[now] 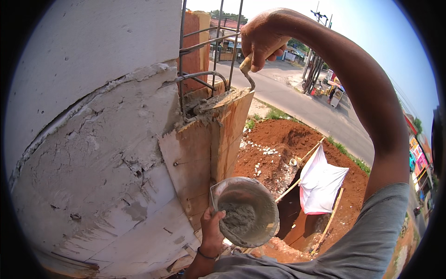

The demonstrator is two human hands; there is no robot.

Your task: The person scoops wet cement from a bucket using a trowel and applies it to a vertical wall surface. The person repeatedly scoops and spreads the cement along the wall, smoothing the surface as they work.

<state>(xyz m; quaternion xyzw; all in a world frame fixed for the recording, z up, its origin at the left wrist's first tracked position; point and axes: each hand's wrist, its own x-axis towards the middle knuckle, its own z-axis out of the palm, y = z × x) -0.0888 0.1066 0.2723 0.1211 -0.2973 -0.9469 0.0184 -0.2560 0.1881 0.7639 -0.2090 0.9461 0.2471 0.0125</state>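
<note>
My right hand [265, 39] is raised high and bent down at the wrist, its fingers wrapped round the wooden handle of a trowel [246, 64]. The trowel's curved neck drops to the top of a wooden formwork box [193, 160], where its blade lies against wet concrete [204, 109]. Below, my left hand [213, 230] grips the rim of a bucket [267, 207], thumb over the edge. Grey wet mortar [238, 217] covers the bucket's bottom, and the bucket tilts toward me beside the formwork.
Steel reinforcing bars [200, 45] rise out of the formwork close to my right hand. A rough grey wall [93, 130] fills the left. Far below are red soil [274, 135], a pit [290, 209], a white cloth [318, 183] on poles, and a road [320, 116].
</note>
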